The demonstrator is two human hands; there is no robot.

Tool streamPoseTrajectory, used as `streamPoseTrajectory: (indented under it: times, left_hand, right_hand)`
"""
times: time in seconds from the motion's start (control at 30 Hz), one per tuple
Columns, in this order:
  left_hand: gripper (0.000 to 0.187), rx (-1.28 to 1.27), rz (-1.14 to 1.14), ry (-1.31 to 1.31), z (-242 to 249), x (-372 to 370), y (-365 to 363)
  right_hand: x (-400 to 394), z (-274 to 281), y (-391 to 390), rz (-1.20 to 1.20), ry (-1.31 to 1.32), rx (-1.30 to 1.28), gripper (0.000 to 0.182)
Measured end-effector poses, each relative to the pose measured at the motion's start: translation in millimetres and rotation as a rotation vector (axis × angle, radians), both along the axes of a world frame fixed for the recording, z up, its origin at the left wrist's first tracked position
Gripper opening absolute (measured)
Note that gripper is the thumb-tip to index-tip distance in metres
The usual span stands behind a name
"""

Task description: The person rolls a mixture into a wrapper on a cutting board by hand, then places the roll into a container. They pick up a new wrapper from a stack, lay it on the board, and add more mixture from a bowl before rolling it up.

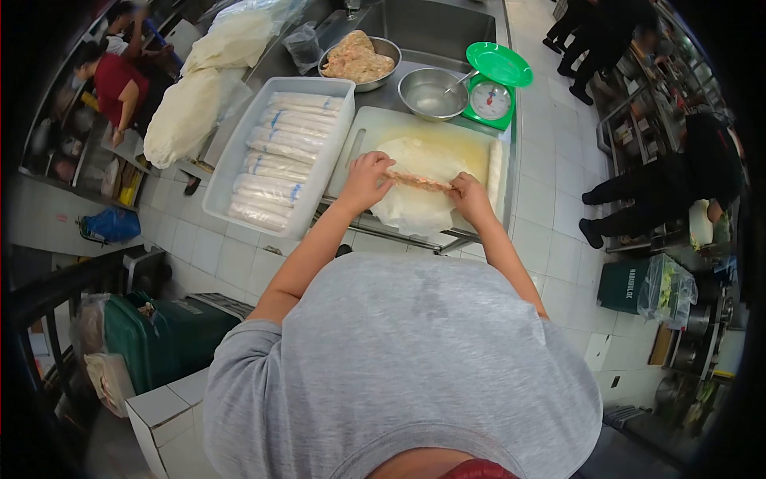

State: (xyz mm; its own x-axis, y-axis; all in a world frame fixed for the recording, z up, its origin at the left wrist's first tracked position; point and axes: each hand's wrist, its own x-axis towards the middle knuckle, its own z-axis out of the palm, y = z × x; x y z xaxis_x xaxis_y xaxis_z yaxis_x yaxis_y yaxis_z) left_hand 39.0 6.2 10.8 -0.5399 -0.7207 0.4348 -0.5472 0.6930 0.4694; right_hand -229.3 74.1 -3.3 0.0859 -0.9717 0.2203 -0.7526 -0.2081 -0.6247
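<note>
On a pale cutting board (357, 137) lies a thin round wrapper (411, 211) with a strip of minced filling (419, 182) across it. My left hand (368, 182) is closed on the wrapper at the strip's left end, fingertips bent. At the opposite end, my right hand (472, 198) pinches the wrapper beside the filling. Much of the wrapper below the strip shows between my hands. A long pale roll (495, 172) lies along the board's right edge. Left of the board, a white plastic tub (311, 82) holds several wrapped rolls (275, 160) in clear plastic.
Behind the board stand a metal bowl with a spoon (427, 96), a bowl of minced filling (361, 57) and a green scale (490, 102). A sink (435, 28) lies beyond. Plastic-covered wrappers (187, 116) sit left. People work on both sides; green bins (159, 335) stand behind.
</note>
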Motion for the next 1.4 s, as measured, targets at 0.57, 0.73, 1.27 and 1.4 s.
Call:
streamPoseTrajectory:
  times: [0.57, 0.73, 1.27, 1.4]
  left_hand:
    - [0.016, -0.090, -0.254, -0.166, -14, -96, 7]
    - [0.019, -0.109, -0.231, -0.240, -14, -104, 6]
    - [0.048, -0.179, -0.079, -0.091, 21, 25, 46]
    - [0.041, -0.166, -0.117, -0.218, -2, 34, 69]
  right_hand:
    - [-25, 8, 11, -0.081, -0.022, 0.123, 0.014]
    - [-22, 6, 13, -0.104, 0.018, 0.105, 0.014]
    - [-16, 27, 50, -0.011, 0.067, -0.050, 0.055]
    - [12, 22, 67, 0.199, 0.043, -0.163, 0.062]
